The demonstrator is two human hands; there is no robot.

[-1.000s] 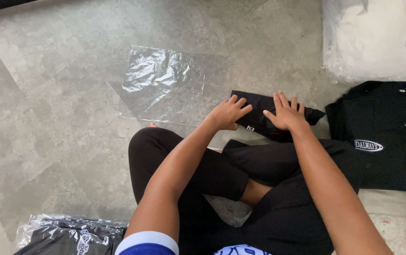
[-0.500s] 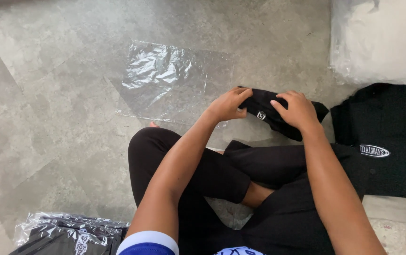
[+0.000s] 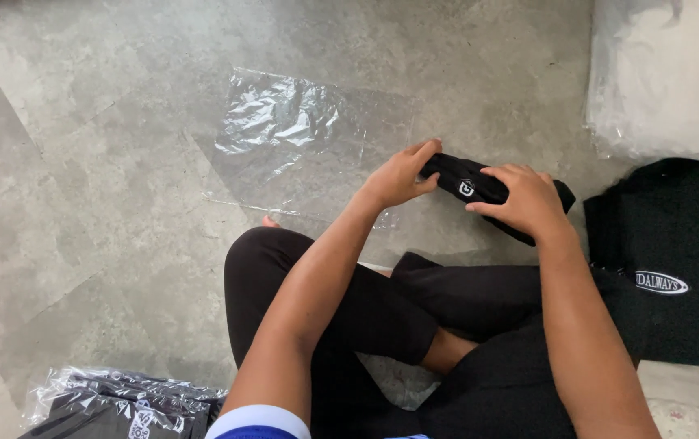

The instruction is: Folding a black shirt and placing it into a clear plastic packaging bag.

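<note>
Lifted, folded black garment (image 3: 479, 189) now between both hands' fingers (image 3: 414, 158).

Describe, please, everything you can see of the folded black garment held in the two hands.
The folded black garment is a narrow, compact bundle of soft, matte black fabric with a small white emblem on its upper face. It lies slanted, its left end higher in the picture than its right. The left hand pinches its left end; the right hand covers its right part, with a dark corner showing beyond the fingers. It sits over the grey stone floor, beside the clear plastic bag; whether it rests on the floor cannot be told.
</note>
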